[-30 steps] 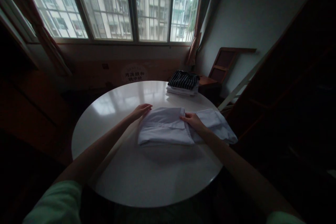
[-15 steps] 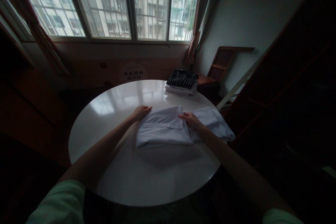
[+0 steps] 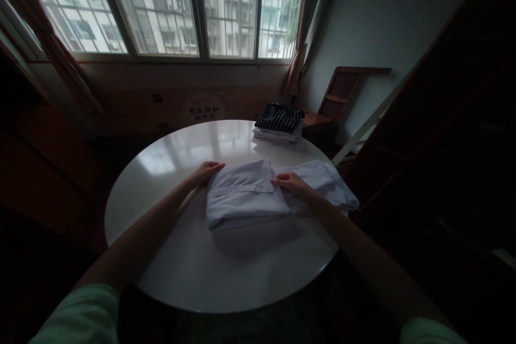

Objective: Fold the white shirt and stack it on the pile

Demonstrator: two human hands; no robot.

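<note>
The left hand (image 3: pixel 206 171) and right hand (image 3: pixel 291 183) grip the folded white garment (image 3: pixel 245 193) between closed fingers; it lies on the round counter (image 3: pixel 173 263).

dark chinese characters (image 3: pixel 203 113), apparently 月满颐和 above 映中秋, stand on the brown panel (image 3: pixel 245 101) at the far side. a smaller line over them is too blurred to read.
</note>
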